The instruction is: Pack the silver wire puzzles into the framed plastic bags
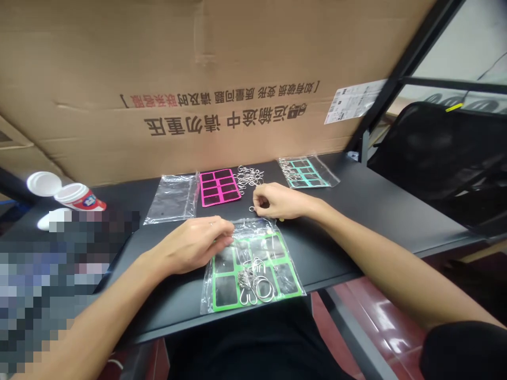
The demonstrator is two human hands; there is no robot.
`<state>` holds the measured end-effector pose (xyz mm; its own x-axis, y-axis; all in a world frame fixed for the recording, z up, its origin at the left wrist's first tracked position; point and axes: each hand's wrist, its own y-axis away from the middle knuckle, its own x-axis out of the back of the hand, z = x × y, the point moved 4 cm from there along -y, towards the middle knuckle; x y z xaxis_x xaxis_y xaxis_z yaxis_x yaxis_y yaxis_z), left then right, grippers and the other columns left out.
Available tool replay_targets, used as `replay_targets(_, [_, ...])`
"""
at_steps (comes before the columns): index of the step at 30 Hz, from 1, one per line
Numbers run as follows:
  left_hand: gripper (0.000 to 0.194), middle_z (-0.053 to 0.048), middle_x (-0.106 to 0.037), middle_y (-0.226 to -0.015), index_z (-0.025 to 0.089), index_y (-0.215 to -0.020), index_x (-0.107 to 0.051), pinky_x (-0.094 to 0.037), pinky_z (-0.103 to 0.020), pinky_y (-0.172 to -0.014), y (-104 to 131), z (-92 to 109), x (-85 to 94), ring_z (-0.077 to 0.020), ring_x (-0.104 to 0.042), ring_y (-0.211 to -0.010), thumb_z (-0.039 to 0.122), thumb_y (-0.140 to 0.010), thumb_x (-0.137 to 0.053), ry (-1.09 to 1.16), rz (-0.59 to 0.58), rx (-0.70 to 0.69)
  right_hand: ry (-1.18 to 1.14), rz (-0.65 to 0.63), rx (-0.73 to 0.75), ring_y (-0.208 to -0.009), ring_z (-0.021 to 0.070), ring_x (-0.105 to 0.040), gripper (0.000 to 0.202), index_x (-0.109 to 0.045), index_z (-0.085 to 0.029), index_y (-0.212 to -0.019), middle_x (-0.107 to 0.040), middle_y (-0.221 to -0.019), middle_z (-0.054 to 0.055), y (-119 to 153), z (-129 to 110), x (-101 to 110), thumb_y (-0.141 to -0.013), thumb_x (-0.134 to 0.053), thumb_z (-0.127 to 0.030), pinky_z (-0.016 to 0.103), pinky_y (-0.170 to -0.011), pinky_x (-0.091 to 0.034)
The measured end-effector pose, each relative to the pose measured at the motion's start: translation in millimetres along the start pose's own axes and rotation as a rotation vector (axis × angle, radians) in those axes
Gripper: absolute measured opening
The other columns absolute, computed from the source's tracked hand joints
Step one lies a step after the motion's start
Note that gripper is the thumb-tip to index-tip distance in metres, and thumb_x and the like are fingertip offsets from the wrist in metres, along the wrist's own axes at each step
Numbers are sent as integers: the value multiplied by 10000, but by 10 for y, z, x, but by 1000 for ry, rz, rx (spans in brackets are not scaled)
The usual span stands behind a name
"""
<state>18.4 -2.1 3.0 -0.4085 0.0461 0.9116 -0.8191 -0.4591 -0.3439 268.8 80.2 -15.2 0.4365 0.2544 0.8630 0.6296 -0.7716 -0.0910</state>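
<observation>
My left hand [200,243] has its thumb and fingers closed on the top left edge of a clear plastic bag [259,224]. Inside that bag are a green-framed sheet with dark panels [218,307] and a clump of silvery rings and hooks [253,282]. Just beyond it, my right hand [279,200] is held low over the table in a pinch. A small metal hook [252,209] shows at its fingertips, the rest of it hidden by the fingers. Farther back lie a pink-framed sheet [219,187] and a loose pile of metal hooks [249,177].
A flat clear bag [172,200] lies at left. Another bag with a teal-framed sheet [307,173] rests at back right. A red and white cup [83,198] stands by white lids at far left. A cardboard sheet [237,53] walls off the dark table's [376,200] back.
</observation>
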Motion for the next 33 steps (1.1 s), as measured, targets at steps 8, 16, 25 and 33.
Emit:
replay_targets(8, [67, -8, -705, -967, 242, -1166, -561, -530, -297, -732, 1, -8, -5, -170, -678, -781, 273, -1150, -504, -7, -9, -4, -70, 142, 60, -737, 168, -630, 91, -694, -196, -849, -730, -845, 29, 9, -6, 85, -929, -688, -238, 323, -705, -474])
replay_targets(16, [66, -8, -695, -960, 242, -1153, -557, -537, -294, -751, 5, 3, -2, -171, -683, -793, 283, -1156, -505, 7, -9, -10, -319, -91, 375, -972, 226, -692, 190, -831, -237, -950, -800, -991, 51, 135, -474, 106, -965, -803, -424, 371, -865, -540])
replay_targets(25, [63, -7, -682, -968, 238, -1158, -537, -525, -297, -751, 4, 10, -5, -168, -660, -795, 279, -1163, -490, -2, -11, -23, 87, 326, 125, -1355, 349, -613, 441, -699, -219, -1455, -710, -1407, 148, -89, 113, -41, -1018, -710, -267, 579, -1195, -484])
replay_targets(33, [75, -9, -683, -977, 240, -1146, -545, -515, -293, -750, 12, -2, -10, -169, -664, -803, 283, -1164, -486, -5, -33, 2, 157, 312, 111, -1164, 307, -678, 192, -792, -206, -1182, -756, -1180, 118, -263, 129, -198, -1060, -672, -294, 489, -1076, -543])
